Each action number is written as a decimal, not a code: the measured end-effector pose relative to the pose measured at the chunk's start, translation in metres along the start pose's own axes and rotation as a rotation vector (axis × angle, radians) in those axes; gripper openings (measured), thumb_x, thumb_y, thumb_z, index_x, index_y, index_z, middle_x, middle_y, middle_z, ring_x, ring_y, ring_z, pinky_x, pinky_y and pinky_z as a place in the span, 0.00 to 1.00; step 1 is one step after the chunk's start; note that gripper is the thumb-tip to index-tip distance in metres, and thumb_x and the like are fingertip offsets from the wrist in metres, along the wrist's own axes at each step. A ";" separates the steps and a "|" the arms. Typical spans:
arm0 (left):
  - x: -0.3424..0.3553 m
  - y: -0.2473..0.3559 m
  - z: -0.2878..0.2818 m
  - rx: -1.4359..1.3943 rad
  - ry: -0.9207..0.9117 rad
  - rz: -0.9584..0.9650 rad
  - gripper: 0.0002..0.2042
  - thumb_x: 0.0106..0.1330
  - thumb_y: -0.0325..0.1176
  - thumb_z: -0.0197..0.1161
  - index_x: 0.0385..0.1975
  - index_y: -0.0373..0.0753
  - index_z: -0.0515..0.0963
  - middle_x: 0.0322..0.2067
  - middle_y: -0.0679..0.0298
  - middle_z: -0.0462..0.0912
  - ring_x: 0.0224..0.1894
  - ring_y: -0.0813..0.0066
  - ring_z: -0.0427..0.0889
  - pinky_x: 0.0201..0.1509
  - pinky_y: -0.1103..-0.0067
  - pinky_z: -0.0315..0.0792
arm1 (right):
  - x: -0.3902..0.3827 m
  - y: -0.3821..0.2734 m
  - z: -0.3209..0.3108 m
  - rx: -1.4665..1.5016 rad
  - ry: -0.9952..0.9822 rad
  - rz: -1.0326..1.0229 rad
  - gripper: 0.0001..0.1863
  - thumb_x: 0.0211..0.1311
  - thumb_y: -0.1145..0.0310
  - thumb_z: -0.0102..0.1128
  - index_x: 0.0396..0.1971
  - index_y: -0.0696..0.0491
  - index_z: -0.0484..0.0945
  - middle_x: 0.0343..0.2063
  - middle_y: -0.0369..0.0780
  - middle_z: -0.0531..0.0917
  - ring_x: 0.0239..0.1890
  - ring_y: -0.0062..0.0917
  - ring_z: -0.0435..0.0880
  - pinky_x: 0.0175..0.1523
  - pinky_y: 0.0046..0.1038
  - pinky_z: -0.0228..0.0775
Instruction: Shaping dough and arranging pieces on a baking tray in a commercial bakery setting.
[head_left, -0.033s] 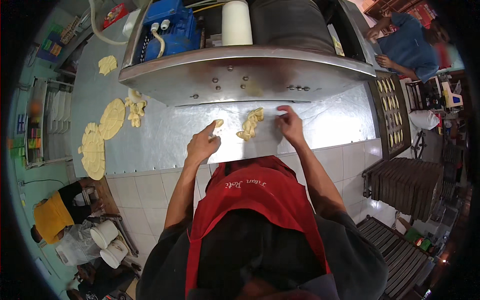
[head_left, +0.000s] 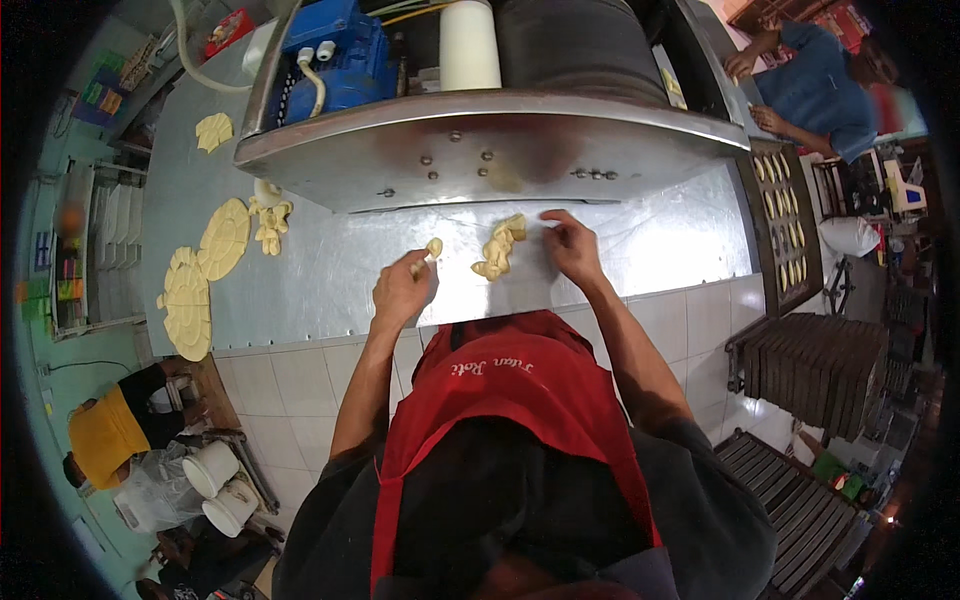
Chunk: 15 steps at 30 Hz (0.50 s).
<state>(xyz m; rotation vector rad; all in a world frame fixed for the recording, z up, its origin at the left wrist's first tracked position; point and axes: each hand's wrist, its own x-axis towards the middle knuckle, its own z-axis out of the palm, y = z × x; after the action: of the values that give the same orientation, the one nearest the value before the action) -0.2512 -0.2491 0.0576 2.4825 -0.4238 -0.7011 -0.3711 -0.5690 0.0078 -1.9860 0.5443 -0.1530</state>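
Note:
My left hand [head_left: 403, 287] is closed in a pinch on a small piece of pale dough [head_left: 433, 246], whose end sticks up past the fingertips. To its right lies a heap of dough pieces [head_left: 496, 255] on the metal worktable [head_left: 640, 235]. My right hand [head_left: 573, 250] hovers just right of that heap, apart from it; the index finger reaches toward the heap, the other fingers are partly curled, and nothing shows in them.
A steel machine [head_left: 480, 150] with a blue motor [head_left: 340, 55] stands across the table's back. At left lie scored flat dough rounds [head_left: 225, 238] and another dough heap [head_left: 271, 228]. Right, a dark tray [head_left: 790, 225] holds shaped dough near a co-worker in blue [head_left: 815, 90].
My left hand has drawn its fingers in around the small dough piece, which now shows more. My right hand has shifted slightly left, closer to the heap.

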 end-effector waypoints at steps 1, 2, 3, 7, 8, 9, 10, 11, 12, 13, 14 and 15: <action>0.002 0.005 0.000 -0.062 0.052 -0.082 0.26 0.66 0.50 0.66 0.65 0.52 0.82 0.46 0.50 0.91 0.52 0.47 0.89 0.57 0.60 0.80 | 0.005 -0.008 0.009 -0.149 -0.006 -0.035 0.18 0.72 0.60 0.66 0.57 0.49 0.83 0.30 0.45 0.89 0.33 0.34 0.90 0.42 0.37 0.81; 0.007 0.012 0.002 -0.126 0.109 -0.164 0.24 0.68 0.51 0.68 0.61 0.50 0.84 0.46 0.51 0.91 0.51 0.48 0.89 0.56 0.60 0.80 | 0.010 -0.018 0.016 -0.199 -0.072 -0.022 0.19 0.71 0.58 0.67 0.57 0.49 0.83 0.31 0.47 0.90 0.35 0.38 0.91 0.44 0.39 0.81; 0.014 0.018 0.009 -0.123 0.108 -0.166 0.24 0.68 0.51 0.68 0.61 0.50 0.84 0.46 0.51 0.91 0.51 0.48 0.89 0.56 0.60 0.80 | 0.015 -0.022 0.021 -0.250 -0.141 -0.012 0.20 0.71 0.55 0.68 0.57 0.50 0.83 0.32 0.48 0.90 0.37 0.42 0.91 0.45 0.41 0.82; 0.044 0.092 0.043 -0.049 0.110 0.236 0.20 0.70 0.50 0.69 0.56 0.48 0.86 0.46 0.49 0.91 0.50 0.48 0.89 0.54 0.59 0.81 | 0.026 -0.009 0.029 -0.240 -0.158 -0.085 0.21 0.74 0.49 0.64 0.52 0.52 0.82 0.33 0.50 0.90 0.39 0.48 0.91 0.47 0.47 0.81; 0.051 0.096 0.049 -0.049 0.114 0.226 0.20 0.70 0.50 0.69 0.56 0.48 0.86 0.46 0.49 0.91 0.50 0.48 0.89 0.54 0.59 0.81 | 0.024 -0.007 0.028 -0.325 -0.002 -0.032 0.20 0.76 0.49 0.61 0.48 0.52 0.82 0.32 0.51 0.90 0.37 0.49 0.90 0.45 0.47 0.81; 0.059 0.097 0.058 -0.036 0.124 0.201 0.19 0.70 0.49 0.69 0.55 0.48 0.86 0.46 0.49 0.90 0.49 0.47 0.89 0.53 0.58 0.81 | 0.023 -0.008 0.024 -0.409 0.153 0.018 0.20 0.78 0.49 0.58 0.44 0.53 0.82 0.31 0.52 0.89 0.36 0.51 0.90 0.43 0.46 0.80; 0.065 0.094 0.064 -0.023 0.135 0.175 0.19 0.69 0.48 0.69 0.54 0.47 0.86 0.45 0.49 0.90 0.48 0.46 0.89 0.53 0.58 0.80 | 0.020 -0.008 0.015 -0.351 0.258 0.073 0.22 0.81 0.49 0.52 0.40 0.53 0.82 0.32 0.56 0.88 0.39 0.58 0.88 0.45 0.51 0.78; 0.069 0.091 0.067 -0.022 0.132 0.171 0.19 0.69 0.48 0.69 0.54 0.47 0.86 0.45 0.49 0.90 0.48 0.46 0.89 0.53 0.58 0.80 | 0.019 -0.003 0.004 -0.377 0.318 0.162 0.25 0.82 0.47 0.52 0.38 0.56 0.83 0.29 0.53 0.88 0.35 0.50 0.90 0.42 0.46 0.79; 0.069 0.087 0.068 -0.030 0.173 0.183 0.18 0.69 0.47 0.69 0.53 0.46 0.86 0.44 0.50 0.89 0.48 0.45 0.88 0.53 0.57 0.80 | 0.016 0.005 -0.008 -0.290 0.292 0.218 0.27 0.81 0.46 0.52 0.37 0.58 0.83 0.28 0.51 0.88 0.33 0.43 0.90 0.42 0.42 0.79; 0.068 0.084 0.069 -0.038 0.215 0.195 0.17 0.69 0.46 0.68 0.51 0.44 0.86 0.43 0.50 0.89 0.47 0.44 0.88 0.53 0.57 0.80 | 0.016 0.013 -0.018 -0.202 0.265 0.273 0.29 0.81 0.45 0.52 0.36 0.59 0.83 0.27 0.49 0.88 0.31 0.36 0.89 0.41 0.38 0.79; 0.065 0.089 0.069 -0.076 0.222 0.191 0.16 0.68 0.44 0.68 0.50 0.43 0.84 0.43 0.50 0.87 0.47 0.45 0.86 0.53 0.56 0.80 | 0.013 0.011 -0.027 -0.078 0.179 0.302 0.25 0.81 0.49 0.56 0.39 0.60 0.83 0.26 0.42 0.88 0.30 0.23 0.85 0.40 0.30 0.77; 0.062 0.098 0.069 -0.074 0.214 0.192 0.16 0.68 0.44 0.68 0.50 0.43 0.84 0.43 0.50 0.87 0.47 0.45 0.86 0.53 0.56 0.80 | 0.009 0.007 -0.031 -0.076 0.181 0.310 0.25 0.81 0.49 0.56 0.39 0.60 0.83 0.26 0.42 0.88 0.30 0.23 0.85 0.40 0.30 0.77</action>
<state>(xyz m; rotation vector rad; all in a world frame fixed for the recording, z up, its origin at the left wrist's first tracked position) -0.2540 -0.3821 0.0377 2.3764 -0.5353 -0.3634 -0.3758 -0.6006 0.0147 -1.9446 0.9792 -0.1210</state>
